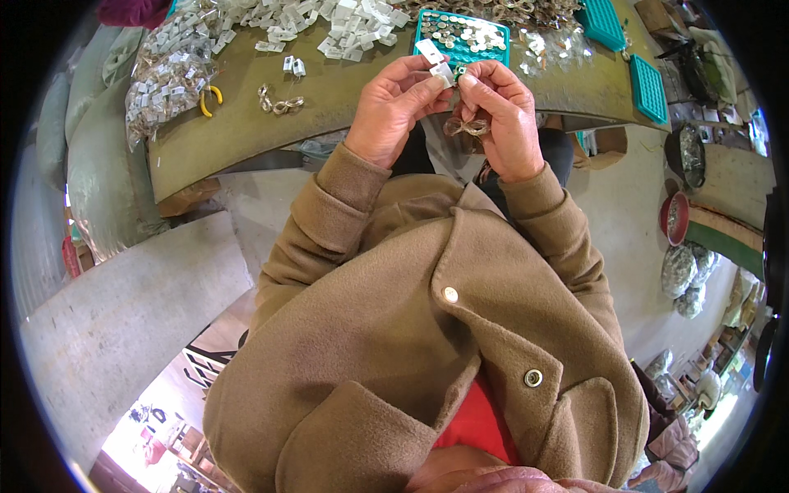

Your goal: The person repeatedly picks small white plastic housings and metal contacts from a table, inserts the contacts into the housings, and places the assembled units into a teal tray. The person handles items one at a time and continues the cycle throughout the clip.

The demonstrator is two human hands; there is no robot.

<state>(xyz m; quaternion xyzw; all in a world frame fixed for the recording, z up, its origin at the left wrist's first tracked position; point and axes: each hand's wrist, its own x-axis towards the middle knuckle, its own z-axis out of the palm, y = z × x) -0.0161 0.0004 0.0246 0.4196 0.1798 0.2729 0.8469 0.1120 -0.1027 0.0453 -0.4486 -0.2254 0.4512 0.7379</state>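
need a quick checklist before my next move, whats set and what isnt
1. Left grip secure on the white plastic casing: ok, pinched between thumb and fingers.
2. Right grip on the small green circuit board: ok, held at the fingertips.
3. Board touching the casing: cannot tell, the fingers crowd that spot.
4. Looped wire bundle tidy: ok, coiled and hanging below the right grip.
5. Teal tray stocked: ok, many round pale discs in it.
6. Yellow-handled tool away from both hands: ok, beside the bag at left.
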